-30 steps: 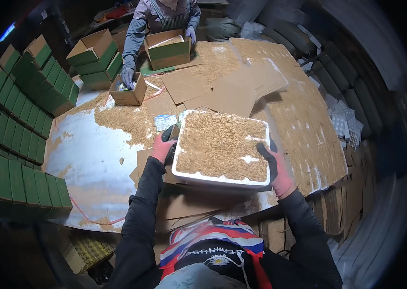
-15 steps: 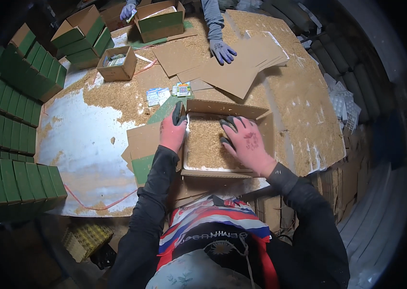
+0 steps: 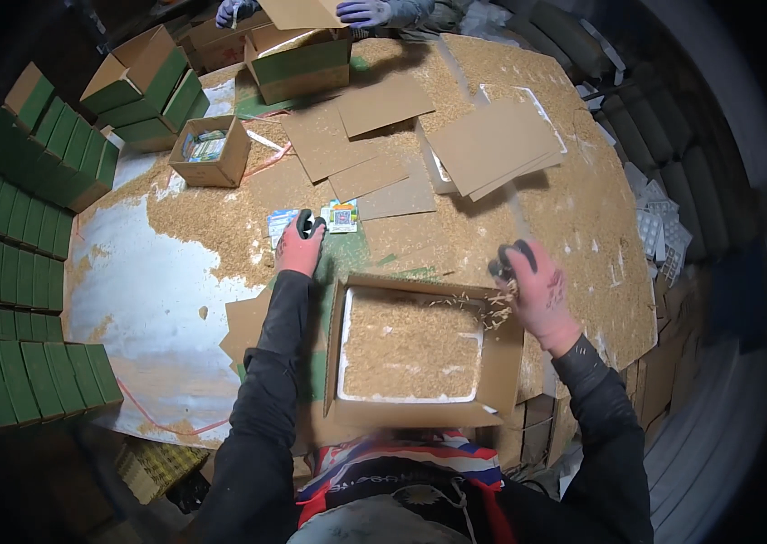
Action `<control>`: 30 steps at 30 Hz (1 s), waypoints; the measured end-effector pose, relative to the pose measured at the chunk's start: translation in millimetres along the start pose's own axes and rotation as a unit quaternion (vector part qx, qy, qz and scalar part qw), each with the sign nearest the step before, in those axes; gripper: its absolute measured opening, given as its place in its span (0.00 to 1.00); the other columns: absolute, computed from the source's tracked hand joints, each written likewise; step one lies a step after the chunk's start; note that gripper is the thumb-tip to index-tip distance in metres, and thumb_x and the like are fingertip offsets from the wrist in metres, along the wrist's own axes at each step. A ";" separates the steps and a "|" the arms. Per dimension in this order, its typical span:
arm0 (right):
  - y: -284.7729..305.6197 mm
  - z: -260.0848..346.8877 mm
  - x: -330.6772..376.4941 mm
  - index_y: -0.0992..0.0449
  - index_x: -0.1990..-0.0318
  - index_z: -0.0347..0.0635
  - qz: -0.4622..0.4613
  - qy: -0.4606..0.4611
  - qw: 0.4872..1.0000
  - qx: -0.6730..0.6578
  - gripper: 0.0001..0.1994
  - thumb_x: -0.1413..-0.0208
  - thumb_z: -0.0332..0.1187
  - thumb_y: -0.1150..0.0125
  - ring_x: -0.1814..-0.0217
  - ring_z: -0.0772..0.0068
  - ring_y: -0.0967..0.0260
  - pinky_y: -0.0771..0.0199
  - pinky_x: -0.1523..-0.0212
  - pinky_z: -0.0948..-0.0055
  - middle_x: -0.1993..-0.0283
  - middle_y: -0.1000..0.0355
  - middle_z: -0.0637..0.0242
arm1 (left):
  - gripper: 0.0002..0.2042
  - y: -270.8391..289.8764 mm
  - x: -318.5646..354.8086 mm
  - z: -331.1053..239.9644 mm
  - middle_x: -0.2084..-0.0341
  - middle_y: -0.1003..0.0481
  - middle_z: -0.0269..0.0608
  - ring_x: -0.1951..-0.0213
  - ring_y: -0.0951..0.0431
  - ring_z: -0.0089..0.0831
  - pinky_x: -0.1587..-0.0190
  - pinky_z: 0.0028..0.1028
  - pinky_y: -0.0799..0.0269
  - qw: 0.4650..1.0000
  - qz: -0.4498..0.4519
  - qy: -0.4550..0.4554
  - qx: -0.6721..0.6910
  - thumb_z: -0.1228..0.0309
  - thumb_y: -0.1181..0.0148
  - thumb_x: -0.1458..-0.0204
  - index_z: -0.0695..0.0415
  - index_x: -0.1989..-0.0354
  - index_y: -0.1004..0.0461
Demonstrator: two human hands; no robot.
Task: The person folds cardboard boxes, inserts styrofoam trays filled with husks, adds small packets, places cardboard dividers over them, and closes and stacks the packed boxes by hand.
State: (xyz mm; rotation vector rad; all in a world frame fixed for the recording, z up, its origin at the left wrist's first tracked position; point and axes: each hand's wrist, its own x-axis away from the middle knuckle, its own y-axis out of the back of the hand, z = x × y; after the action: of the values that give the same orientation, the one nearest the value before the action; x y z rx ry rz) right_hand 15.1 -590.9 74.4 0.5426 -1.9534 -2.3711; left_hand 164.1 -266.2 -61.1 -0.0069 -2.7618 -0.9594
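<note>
Between both hands, sawdust-filled open cardboard box [image 3: 410,349]

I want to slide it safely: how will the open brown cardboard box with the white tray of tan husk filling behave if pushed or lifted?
The open brown cardboard box will probably slide flat rather than tip, as it looks low and wide. Its loose tan husk filling reaches near the tray rim, so tilting would likely spill some. Its flaps stand open and may bend under a grip.

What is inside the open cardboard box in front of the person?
The cardboard box holds a white tray filled almost to its rim with tan husk-like chaff. Anything buried beneath the chaff, and the tray's bottom, is covered. The right hand hovers over its far right corner, dropping bits.
</note>
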 end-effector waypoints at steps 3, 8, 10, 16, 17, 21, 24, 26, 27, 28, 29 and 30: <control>-37.0 -67.5 -35.2 0.32 0.51 0.44 0.029 -0.073 0.990 0.117 0.20 0.55 0.33 0.42 0.44 0.54 0.40 0.41 0.46 0.52 0.49 0.37 0.55 | 0.48 -68.8 -50.0 13.1 0.42 0.41 0.50 0.42 0.42 0.50 0.45 0.48 0.43 0.955 -0.005 0.116 -0.271 0.44 0.34 0.67 0.53 0.38 0.48; -128.2 -143.2 -107.0 0.34 0.46 0.47 0.041 0.040 0.964 0.259 0.25 0.56 0.37 0.42 0.37 0.54 0.47 0.58 0.38 0.41 0.44 0.39 0.57 | 0.26 -96.5 -71.3 31.0 0.47 0.33 0.39 0.44 0.37 0.39 0.45 0.43 0.45 0.945 -0.048 0.093 -0.310 0.54 0.38 0.58 0.47 0.49 0.30; -135.7 -145.1 -126.6 0.29 0.53 0.45 0.068 0.054 0.969 0.229 0.20 0.56 0.38 0.42 0.39 0.55 0.46 0.56 0.39 0.43 0.46 0.38 0.59 | 0.17 -80.4 -70.4 33.9 0.49 0.30 0.38 0.45 0.35 0.35 0.43 0.38 0.48 0.967 -0.082 0.070 -0.230 0.57 0.42 0.54 0.46 0.55 0.25; -77.4 -103.7 -142.3 0.26 0.59 0.45 -0.038 0.076 0.977 0.194 0.14 0.54 0.39 0.42 0.41 0.56 0.44 0.50 0.40 0.49 0.48 0.36 0.60 | 0.19 -24.5 -21.7 19.0 0.43 0.37 0.47 0.43 0.38 0.43 0.40 0.44 0.52 0.932 -0.075 -0.059 -0.349 0.57 0.48 0.50 0.44 0.49 0.29; -59.2 -93.4 -140.2 0.26 0.59 0.45 -0.077 0.064 0.981 0.165 0.14 0.53 0.38 0.43 0.42 0.56 0.44 0.49 0.41 0.51 0.49 0.35 0.60 | 0.19 -17.5 -11.7 12.7 0.42 0.40 0.50 0.42 0.39 0.46 0.39 0.46 0.54 0.889 -0.098 -0.125 -0.429 0.58 0.49 0.50 0.44 0.48 0.30; 19.4 -67.0 -106.8 0.26 0.56 0.42 -0.170 0.029 0.970 0.171 0.13 0.50 0.33 0.45 0.47 0.57 0.39 0.41 0.46 0.61 0.50 0.35 0.58 | 0.19 22.0 29.6 -47.6 0.40 0.43 0.51 0.39 0.44 0.47 0.37 0.49 0.59 0.871 -0.177 -0.230 -0.396 0.65 0.49 0.50 0.48 0.47 0.31; 76.1 -39.1 -57.9 0.28 0.56 0.36 -0.274 -0.025 0.962 0.005 0.13 0.49 0.28 0.46 0.54 0.55 0.35 0.35 0.53 0.65 0.54 0.33 0.55 | 0.21 63.7 90.4 -96.4 0.43 0.38 0.51 0.40 0.42 0.50 0.36 0.47 0.58 0.884 -0.232 -0.393 -0.105 0.75 0.51 0.54 0.59 0.47 0.32; 109.9 -3.5 -25.3 0.28 0.59 0.31 -0.332 0.010 0.940 0.074 0.11 0.51 0.25 0.44 0.63 0.51 0.32 0.31 0.60 0.64 0.61 0.31 0.51 | 0.22 53.7 132.2 -88.3 0.45 0.36 0.49 0.39 0.44 0.49 0.38 0.55 0.58 0.866 -0.183 -0.463 -0.046 0.72 0.48 0.57 0.58 0.50 0.32; 118.8 15.4 -1.1 0.27 0.60 0.31 -0.334 0.002 0.935 0.122 0.11 0.53 0.25 0.42 0.64 0.50 0.31 0.30 0.62 0.64 0.62 0.31 0.50 | 0.23 56.2 154.8 -117.5 0.46 0.36 0.49 0.39 0.45 0.52 0.39 0.59 0.60 0.823 -0.037 -0.554 -0.122 0.67 0.46 0.58 0.57 0.50 0.32; 122.4 44.7 16.6 0.27 0.60 0.30 -0.289 -0.005 0.945 0.156 0.12 0.53 0.27 0.41 0.65 0.50 0.30 0.29 0.62 0.64 0.61 0.31 0.49 | 0.24 43.7 167.4 -105.4 0.45 0.37 0.48 0.39 0.45 0.52 0.40 0.60 0.60 0.800 0.039 -0.559 -0.215 0.64 0.45 0.57 0.57 0.49 0.33; 117.6 76.4 30.1 0.27 0.60 0.30 -0.245 -0.010 0.953 0.179 0.13 0.53 0.28 0.40 0.65 0.51 0.29 0.28 0.63 0.65 0.60 0.30 0.48 | 0.25 35.4 179.3 -86.9 0.45 0.38 0.48 0.40 0.45 0.53 0.40 0.61 0.61 0.765 0.113 -0.552 -0.312 0.61 0.44 0.57 0.56 0.48 0.34; 102.4 102.5 46.7 0.26 0.61 0.32 -0.200 0.017 0.965 0.170 0.15 0.57 0.30 0.37 0.67 0.51 0.29 0.28 0.66 0.64 0.61 0.30 0.48 | 0.26 44.0 188.5 -78.1 0.44 0.39 0.49 0.40 0.45 0.53 0.40 0.60 0.60 0.807 0.066 -0.485 -0.329 0.60 0.44 0.56 0.56 0.47 0.35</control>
State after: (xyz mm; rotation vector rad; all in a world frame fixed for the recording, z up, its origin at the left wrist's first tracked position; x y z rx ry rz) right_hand -77.9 -526.8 176.5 1.0803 -2.4505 -2.1960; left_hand -0.8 -292.0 64.3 -1.0584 -2.8885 -2.3168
